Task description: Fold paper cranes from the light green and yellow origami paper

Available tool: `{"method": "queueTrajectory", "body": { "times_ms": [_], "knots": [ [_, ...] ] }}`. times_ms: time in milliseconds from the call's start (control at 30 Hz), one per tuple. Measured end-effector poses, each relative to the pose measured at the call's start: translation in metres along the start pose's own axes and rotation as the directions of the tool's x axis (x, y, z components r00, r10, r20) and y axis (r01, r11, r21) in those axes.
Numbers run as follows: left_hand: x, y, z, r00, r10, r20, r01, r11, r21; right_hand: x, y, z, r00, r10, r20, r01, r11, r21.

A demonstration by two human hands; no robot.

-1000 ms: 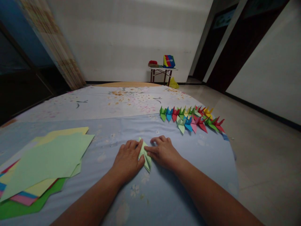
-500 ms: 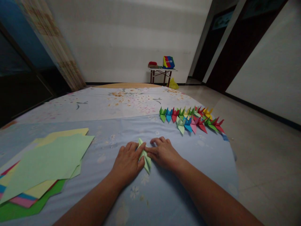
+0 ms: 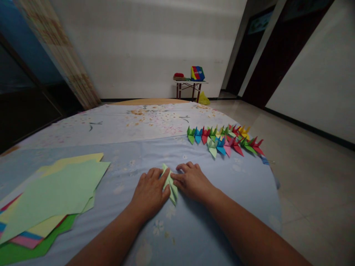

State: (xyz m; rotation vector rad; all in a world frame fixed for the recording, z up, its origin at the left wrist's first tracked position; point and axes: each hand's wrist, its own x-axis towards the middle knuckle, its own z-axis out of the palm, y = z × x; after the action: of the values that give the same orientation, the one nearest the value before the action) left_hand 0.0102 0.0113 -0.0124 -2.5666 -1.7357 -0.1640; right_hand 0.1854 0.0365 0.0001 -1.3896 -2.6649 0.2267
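Observation:
A narrow, light green folded paper (image 3: 172, 190) lies flat on the blue cloth between my hands, its pointed ends facing away and toward me. My left hand (image 3: 151, 190) holds it down from the left, with index finger and thumb on its surface. From the right, my right hand (image 3: 193, 180) has its index finger and thumb drawn together at the paper's edge. Fingers of both hands cover part of the middle folds.
A stack of coloured paper sheets (image 3: 61, 188) lies at the left. Several folded paper cranes (image 3: 227, 146) stand in rows at the right, near the edge of the cloth-covered table (image 3: 133, 147). A small table (image 3: 191, 82) with a colourful box (image 3: 197, 74) stands by the far wall.
Both hands stay at the folded paper in nearly the same pose. My right index fingertip seems to have shifted slightly along its edge; the view has moved a little.

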Motion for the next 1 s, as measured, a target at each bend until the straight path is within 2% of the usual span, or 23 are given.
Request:
{"method": "queueTrajectory", "body": {
  "times_ms": [200, 433, 1000],
  "knots": [
    [-0.001, 0.000, 0.003, 1.000, -0.016, -0.014, 0.016, 1.000, -0.002, 0.000, 0.000, 0.000, 1.000, 0.000, -0.004, 0.000, 1.000, 0.006],
    [0.007, 0.001, -0.002, 0.997, -0.065, 0.043, 0.067, 0.997, -0.042, 0.001, 0.000, -0.001, 1.000, -0.006, 0.008, 0.006, 1.000, 0.017],
    [0.008, -0.001, -0.002, 0.998, -0.062, 0.025, 0.063, 0.995, -0.083, 0.002, 0.012, -0.005, 1.000, -0.022, 0.007, 0.021, 0.994, 0.104]
  ]
}}
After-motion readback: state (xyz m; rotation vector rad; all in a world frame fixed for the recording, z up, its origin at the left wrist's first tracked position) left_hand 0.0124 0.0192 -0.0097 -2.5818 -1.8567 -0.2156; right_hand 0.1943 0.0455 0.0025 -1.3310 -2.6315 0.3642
